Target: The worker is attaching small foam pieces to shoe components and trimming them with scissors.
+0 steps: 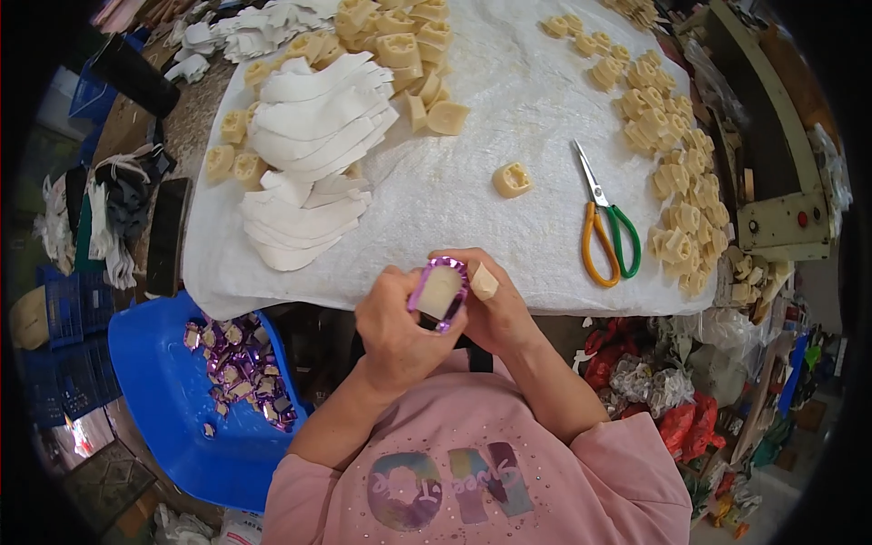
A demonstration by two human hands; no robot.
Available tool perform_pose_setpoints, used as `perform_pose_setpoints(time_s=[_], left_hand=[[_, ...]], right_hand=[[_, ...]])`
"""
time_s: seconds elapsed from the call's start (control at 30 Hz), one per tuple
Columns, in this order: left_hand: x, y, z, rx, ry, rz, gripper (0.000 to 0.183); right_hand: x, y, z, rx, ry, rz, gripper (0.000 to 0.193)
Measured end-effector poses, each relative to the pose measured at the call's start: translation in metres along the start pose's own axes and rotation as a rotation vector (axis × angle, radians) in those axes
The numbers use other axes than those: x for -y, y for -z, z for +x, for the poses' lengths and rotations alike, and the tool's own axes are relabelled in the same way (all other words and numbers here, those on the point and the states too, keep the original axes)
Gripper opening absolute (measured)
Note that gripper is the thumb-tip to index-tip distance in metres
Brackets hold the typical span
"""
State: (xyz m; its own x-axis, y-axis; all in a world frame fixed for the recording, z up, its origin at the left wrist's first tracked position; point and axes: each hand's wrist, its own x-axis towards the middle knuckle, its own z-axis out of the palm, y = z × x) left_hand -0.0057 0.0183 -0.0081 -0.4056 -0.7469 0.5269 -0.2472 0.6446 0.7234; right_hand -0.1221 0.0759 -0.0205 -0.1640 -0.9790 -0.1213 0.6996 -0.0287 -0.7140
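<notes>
Both hands meet in front of my chest at the table's near edge, around a small block (441, 289) that looks like a shoe heel, with a pale face and a rim of shiny purple covering. My left hand (391, 316) is closed round its left and lower side. From the right, my right hand (495, 304) is closed on the same block, its fingers partly hidden behind it. Beige tape or a cover (484, 282) is on the right thumb. Beyond the hands lies a single bare beige block (512, 180). Scissors (601, 227) with orange and green handles rest to its right.
White sheeting (472, 227) covers the table. Stacked white curved pieces (318, 118) and beige blocks (400, 50) lie at the left, more beige blocks (681, 200) along the right edge. A blue tub (163, 391) below left holds purple-covered blocks (241, 368). A phone (169, 232) lies left.
</notes>
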Motion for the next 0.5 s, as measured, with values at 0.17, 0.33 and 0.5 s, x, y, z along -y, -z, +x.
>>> perform_pose_setpoints(time_s=[0.17,0.33,0.5], left_hand=[[0.004,0.000,0.000,-0.063,-0.136,0.085,0.046],[0.019,0.019,-0.004,-0.061,-0.076,0.080,0.048],[0.055,0.067,-0.024,-0.175,0.082,0.145,0.044]], right_hand=[[0.001,-0.010,-0.002,-0.144,0.168,-0.710,0.028],[-0.001,-0.024,0.011,-0.117,0.232,-1.029,0.024],[0.002,-0.034,0.052,0.171,0.482,-1.184,0.026]])
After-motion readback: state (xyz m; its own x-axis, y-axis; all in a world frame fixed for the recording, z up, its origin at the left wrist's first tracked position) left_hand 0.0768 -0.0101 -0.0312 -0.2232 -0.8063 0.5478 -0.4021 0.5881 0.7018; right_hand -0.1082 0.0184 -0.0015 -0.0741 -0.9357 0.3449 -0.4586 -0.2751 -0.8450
